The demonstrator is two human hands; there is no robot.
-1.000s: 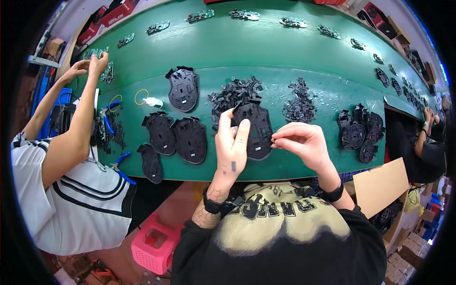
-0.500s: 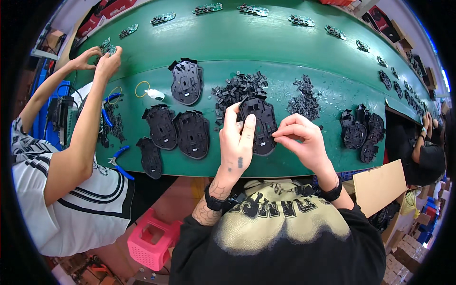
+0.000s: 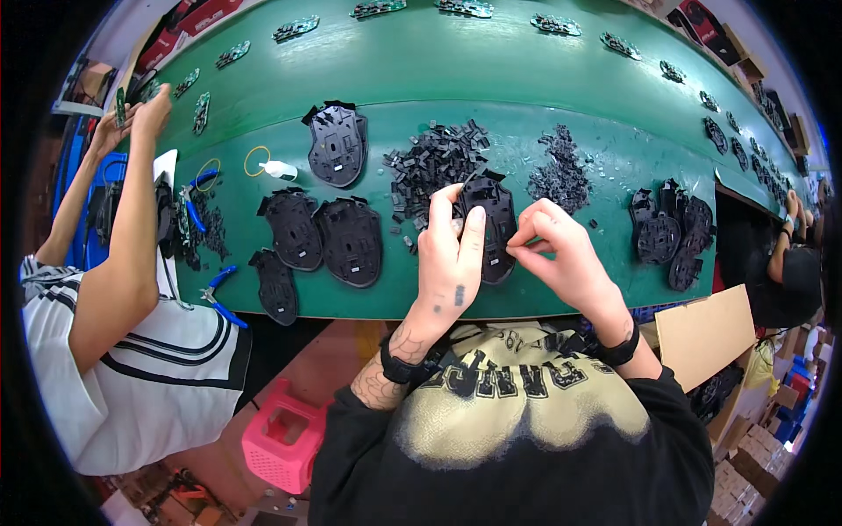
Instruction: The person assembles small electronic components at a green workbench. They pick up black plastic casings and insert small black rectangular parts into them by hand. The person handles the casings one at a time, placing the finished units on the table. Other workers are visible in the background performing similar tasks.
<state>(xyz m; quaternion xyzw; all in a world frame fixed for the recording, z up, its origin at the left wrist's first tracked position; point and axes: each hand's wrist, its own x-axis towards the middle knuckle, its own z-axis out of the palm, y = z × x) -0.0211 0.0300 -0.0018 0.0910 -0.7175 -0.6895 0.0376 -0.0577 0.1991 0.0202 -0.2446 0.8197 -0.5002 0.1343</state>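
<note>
Upright in my left hand (image 3: 449, 254) is a black plastic mouse base shell (image 3: 498, 219), its moulded inner side showing and the thumb lying along its left edge. My right hand (image 3: 561, 254) pinches thumb and forefinger together at the shell's lower right edge; whatever sits between those fingertips is too small to make out. Behind the shell spreads a heap of small black plastic pieces (image 3: 430, 162). A second pile of finer black pieces (image 3: 561, 171) lies beyond my right hand. To the left, several similar base shells (image 3: 348, 241) rest on the green bench (image 3: 395, 302).
More black shells (image 3: 671, 232) are stacked at right. At left lie a white bottle (image 3: 281, 170), a yellow ring (image 3: 257, 160) and blue-handled pliers (image 3: 225, 302), beside a co-worker's arm (image 3: 132, 254). Circuit boards (image 3: 556, 24) line the far side. A pink stool (image 3: 282, 447) stands below.
My hands and the shell have shifted slightly right, and the shell is turned a little. The co-worker's hands have moved left with a circuit board, and another board now lies near them.
</note>
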